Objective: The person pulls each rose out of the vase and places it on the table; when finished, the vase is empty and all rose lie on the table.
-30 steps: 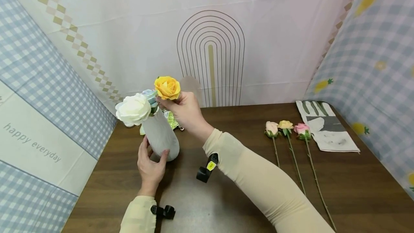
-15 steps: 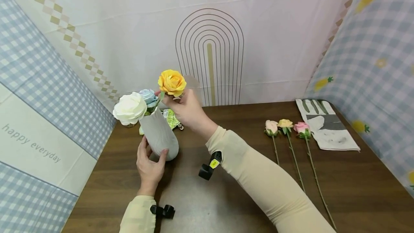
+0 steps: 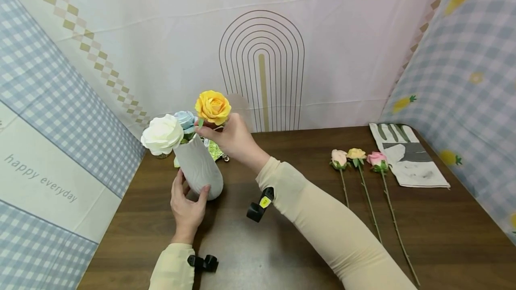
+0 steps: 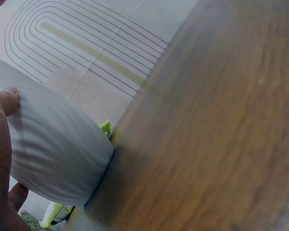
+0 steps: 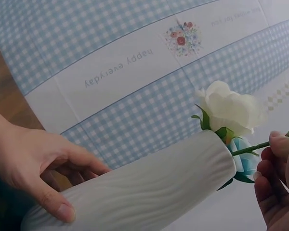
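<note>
A white vase [image 3: 197, 167] with rippled sides leans to the left on the table. My left hand [image 3: 187, 209] grips its lower part, thumb on the near side. At the mouth, a white rose [image 3: 162, 134] and a light blue rose [image 3: 185, 120] stick out. My right hand [image 3: 235, 140] pinches the stem of a yellow rose [image 3: 212, 107] just below the bloom, right of the vase's mouth. In the right wrist view the green stem [image 5: 253, 149] runs from thumb and fingers to the vase's rim; its lower end is hidden inside.
On the right of the brown table [image 3: 298, 245] lie a pale peach rose [image 3: 338, 158], a light yellow rose [image 3: 356, 154] and a pink rose [image 3: 376, 159], with long stems. Beyond them is a folded printed cloth [image 3: 411, 158]. A green patterned item [image 3: 213, 149] sits behind the vase.
The yellow rose and my right hand moved up and slightly right, then the bloom dipped a little. My left hand and the vase stay nearly where they were.
</note>
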Tool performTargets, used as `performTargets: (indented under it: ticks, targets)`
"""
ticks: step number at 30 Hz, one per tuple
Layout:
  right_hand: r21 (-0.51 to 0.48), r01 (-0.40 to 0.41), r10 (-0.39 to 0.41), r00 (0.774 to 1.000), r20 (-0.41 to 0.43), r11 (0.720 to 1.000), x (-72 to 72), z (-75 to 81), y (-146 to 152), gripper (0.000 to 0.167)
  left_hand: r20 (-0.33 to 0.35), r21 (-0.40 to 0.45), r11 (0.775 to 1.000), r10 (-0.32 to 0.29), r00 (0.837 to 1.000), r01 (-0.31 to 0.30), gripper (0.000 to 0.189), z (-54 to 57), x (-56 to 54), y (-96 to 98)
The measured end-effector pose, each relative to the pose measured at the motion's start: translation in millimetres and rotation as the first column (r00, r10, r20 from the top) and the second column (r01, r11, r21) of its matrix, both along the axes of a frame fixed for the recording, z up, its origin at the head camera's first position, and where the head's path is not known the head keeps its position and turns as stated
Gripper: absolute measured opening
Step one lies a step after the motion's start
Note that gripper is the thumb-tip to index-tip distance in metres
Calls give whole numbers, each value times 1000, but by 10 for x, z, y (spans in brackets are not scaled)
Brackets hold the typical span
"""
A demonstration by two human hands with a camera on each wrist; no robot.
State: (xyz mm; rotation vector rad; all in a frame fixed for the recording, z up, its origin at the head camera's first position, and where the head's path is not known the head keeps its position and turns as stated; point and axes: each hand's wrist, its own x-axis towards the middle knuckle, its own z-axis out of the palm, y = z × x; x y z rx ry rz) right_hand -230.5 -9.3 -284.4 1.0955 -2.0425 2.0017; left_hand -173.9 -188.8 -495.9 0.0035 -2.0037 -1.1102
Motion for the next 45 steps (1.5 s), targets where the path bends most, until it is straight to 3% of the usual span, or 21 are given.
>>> performTargets:
  ticks: [3,7,18,21,25,30,35,39,45]
  targets:
    - [30,59,-59,998,-25,998,53,22,14,18,7,-2,1000,1,1000,-1,84,-1,5,-3]
    - [0,100,-100,994,-50,995,65,2,22,17,0,-1,1000,-6,1000,6,84,-5,4,-13]
    - [-213,17,-29,998,-53,977,-20,-9,214,14,-51,-6,1000,-10,999,9,85,-24,-17,-29]
    - [-262,6,-20,998,-52,965,-51,-15,344,14,-72,-22,1000,-5,997,3,83,110,34,57]
    - [-283,89,-83,996,30,955,-178,-137,569,13,-91,-29,1000,-3,996,0,79,312,123,179]
    - [-340,198,-142,973,181,920,-272,-306,1042,9,-104,-23,1000,-15,994,13,78,321,134,190]
    - [-444,191,-95,969,229,876,-295,-521,1655,13,-104,-20,1000,-21,994,19,78,312,128,182]
    - [-409,205,-88,954,286,889,-250,-754,2090,18,-108,-18,1000,-16,994,14,79,305,130,175]
    - [-287,278,-140,897,419,917,-37,-1067,2546,16,-110,-21,1000,-15,994,13,78,310,130,177]
